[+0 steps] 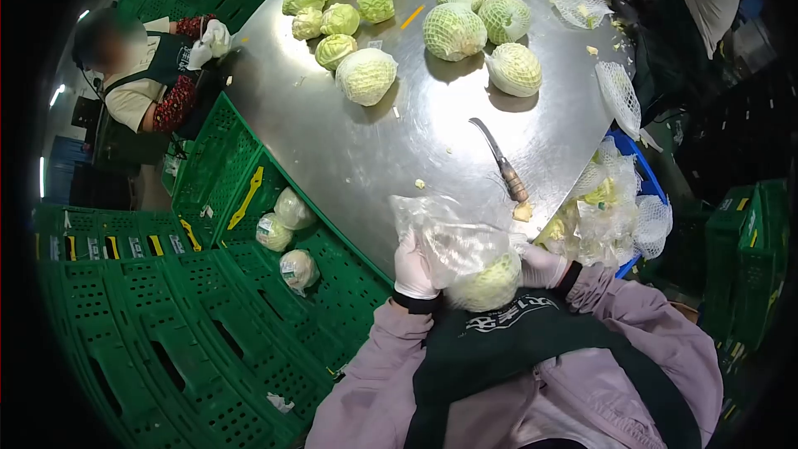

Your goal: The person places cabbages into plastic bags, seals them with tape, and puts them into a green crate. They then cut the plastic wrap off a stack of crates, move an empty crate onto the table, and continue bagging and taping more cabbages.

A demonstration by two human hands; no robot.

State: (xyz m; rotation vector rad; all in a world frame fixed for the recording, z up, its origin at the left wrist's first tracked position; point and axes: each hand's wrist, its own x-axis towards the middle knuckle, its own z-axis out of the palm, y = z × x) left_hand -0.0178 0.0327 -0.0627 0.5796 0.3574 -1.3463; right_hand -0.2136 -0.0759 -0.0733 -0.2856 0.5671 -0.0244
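Just ahead of the apron, the left hand point(415, 269) and right hand point(541, 265) pinch opposite edges of a clear bag point(461, 233), the cabbage point(486, 282) between them; keeping the film taut and drawing both sides evenly should avoid snags.

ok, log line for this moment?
left hand: holding clear bag | right hand: at bag's side | cabbage: between hands | knife: on table

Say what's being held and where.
The white-gloved left hand and right hand hold a clear plastic bag by opposite sides, a round pale-green cabbage at its lower end.
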